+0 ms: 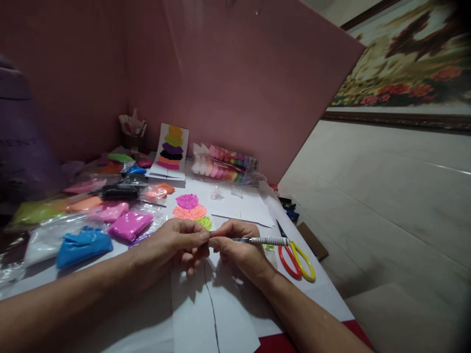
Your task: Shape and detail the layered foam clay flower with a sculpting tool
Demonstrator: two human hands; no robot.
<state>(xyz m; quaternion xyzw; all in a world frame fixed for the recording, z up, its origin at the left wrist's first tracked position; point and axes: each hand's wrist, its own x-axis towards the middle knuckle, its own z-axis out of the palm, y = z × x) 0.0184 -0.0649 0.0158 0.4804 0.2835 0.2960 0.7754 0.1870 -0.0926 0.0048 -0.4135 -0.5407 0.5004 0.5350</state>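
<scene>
In the middle of the head view my left hand is closed in a pinch. What it holds, if anything, is too small to make out. My right hand meets it fingertip to fingertip, closed on a slim pen-like tool with a ridged silver handle. The tool's handle points right; its tip end is hidden by my fingers. Just beyond my hands, a white paper carries textured clay patches: magenta, coral and lime green. Below my hands the sheet bears a dark drawn line.
Scissors with red and yellow handles lie at right. Bagged clay, including a blue pack and a magenta pack, crowds the left. A sample card leans at the back beside packs of coloured clay. A pink panel rises behind.
</scene>
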